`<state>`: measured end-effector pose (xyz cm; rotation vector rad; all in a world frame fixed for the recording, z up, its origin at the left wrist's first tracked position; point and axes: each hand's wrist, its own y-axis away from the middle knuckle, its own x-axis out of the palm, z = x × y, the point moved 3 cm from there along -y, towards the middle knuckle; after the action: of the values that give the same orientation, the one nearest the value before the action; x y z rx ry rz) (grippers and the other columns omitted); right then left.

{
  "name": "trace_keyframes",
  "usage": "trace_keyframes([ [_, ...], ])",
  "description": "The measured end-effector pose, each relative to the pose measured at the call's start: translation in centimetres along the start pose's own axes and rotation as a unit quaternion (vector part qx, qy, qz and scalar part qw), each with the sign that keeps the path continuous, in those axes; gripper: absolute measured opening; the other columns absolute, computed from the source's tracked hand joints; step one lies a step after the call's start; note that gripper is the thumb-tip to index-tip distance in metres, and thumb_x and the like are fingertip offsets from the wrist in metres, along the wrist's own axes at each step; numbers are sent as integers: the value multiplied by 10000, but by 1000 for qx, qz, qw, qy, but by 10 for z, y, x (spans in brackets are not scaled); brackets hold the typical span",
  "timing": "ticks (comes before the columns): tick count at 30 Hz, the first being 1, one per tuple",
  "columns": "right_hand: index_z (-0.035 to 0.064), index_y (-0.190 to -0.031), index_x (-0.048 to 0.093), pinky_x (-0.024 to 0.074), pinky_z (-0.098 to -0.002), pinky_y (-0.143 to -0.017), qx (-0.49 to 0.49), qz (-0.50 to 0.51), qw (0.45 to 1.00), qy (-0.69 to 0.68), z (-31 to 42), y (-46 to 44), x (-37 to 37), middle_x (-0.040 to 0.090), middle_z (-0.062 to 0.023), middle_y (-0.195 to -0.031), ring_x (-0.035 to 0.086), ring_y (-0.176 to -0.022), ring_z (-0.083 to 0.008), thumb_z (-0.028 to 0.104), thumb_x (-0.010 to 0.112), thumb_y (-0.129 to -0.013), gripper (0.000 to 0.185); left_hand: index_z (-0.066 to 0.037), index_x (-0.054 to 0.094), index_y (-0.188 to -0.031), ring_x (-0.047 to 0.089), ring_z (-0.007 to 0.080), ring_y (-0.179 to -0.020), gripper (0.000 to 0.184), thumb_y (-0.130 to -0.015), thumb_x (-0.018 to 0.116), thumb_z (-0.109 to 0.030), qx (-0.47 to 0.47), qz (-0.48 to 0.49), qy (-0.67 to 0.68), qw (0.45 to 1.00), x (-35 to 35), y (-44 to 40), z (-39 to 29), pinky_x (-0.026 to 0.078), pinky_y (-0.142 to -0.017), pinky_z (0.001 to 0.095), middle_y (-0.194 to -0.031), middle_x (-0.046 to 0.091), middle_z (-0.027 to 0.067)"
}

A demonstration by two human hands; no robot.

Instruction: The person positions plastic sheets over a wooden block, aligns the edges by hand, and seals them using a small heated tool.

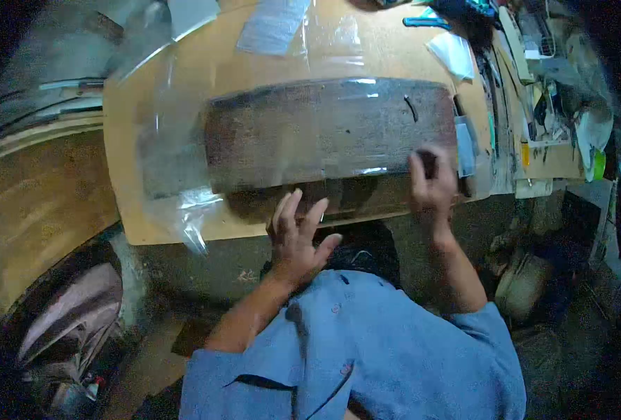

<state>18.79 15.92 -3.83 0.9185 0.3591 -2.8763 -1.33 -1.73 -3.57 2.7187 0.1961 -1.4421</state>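
Note:
A long dark board (pixel 289 133) with a worn, patchy surface lies across the worktable, its far edge slightly curved. On its right part rests a small black curved strip (pixel 411 108). My left hand (pixel 296 234) is just off the board's near edge, fingers spread, with nothing seen in it. My right hand (pixel 434 185) is at the board's near right corner, blurred by motion. Its fingers curl around a dark spot that I cannot make out. Clear plastic film (pixel 198 210) sticks out at the board's left and hangs over the table edge.
The tan worktable (pixel 132 154) has a curved outline. Crumpled clear wrap (pixel 275 28) and a white sheet (pixel 452 54) lie at the back, near a teal-handled tool (pixel 426 22). A light blue piece (pixel 466 147) is at the right. Cluttered tools and strips fill the far right.

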Motion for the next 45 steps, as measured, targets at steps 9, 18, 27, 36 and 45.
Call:
trace_keyframes([
  [9, 24, -1021, 620, 472, -266, -686, 225, 274, 916, -188, 7, 107, 30, 649, -66, -884, 579, -785, -113, 222, 623, -922, 221, -106, 590, -1061, 600, 125, -890, 322, -926, 604, -399, -387, 20, 572, 723, 33, -23, 35, 431, -718, 269, -967, 629, -3],
  [18, 26, -1013, 613, 468, -259, -661, 157, 274, 935, -163, 24, 93, 15, 629, -41, -821, 564, -731, -99, 216, 649, -914, 217, -72, 658, -886, 530, 59, -626, 132, -934, 612, -186, -207, -63, 626, 749, -29, -66, 38, 451, -606, 216, -793, 630, -7],
  [27, 2, -989, 601, 448, -238, -688, 161, 358, 911, -129, 36, 95, 27, 616, -14, -836, 546, -765, -75, 173, 609, -941, 178, -31, 662, -1007, 626, 135, -789, 167, -883, 649, -143, -174, -300, 611, 712, -164, -33, 117, 525, -732, 307, -939, 667, 63],
  [36, 12, -1011, 618, 468, -291, -674, 80, 407, 901, -127, 62, 94, 77, 649, -77, -809, 563, -736, -111, 250, 645, -922, 256, -63, 557, -1139, 588, 260, -1116, 256, -904, 622, -143, -178, -431, 670, 578, -164, 81, 254, 496, -885, 432, -1121, 624, 104],
  [45, 11, -1011, 610, 465, -297, -688, 53, 433, 892, -121, 78, 97, 94, 626, -87, -780, 560, -726, -144, 261, 655, -914, 272, -69, 538, -1136, 588, 255, -1057, 304, -904, 613, -250, -330, -450, 192, 807, -85, 149, 268, 490, -857, 385, -1148, 597, 115],
])
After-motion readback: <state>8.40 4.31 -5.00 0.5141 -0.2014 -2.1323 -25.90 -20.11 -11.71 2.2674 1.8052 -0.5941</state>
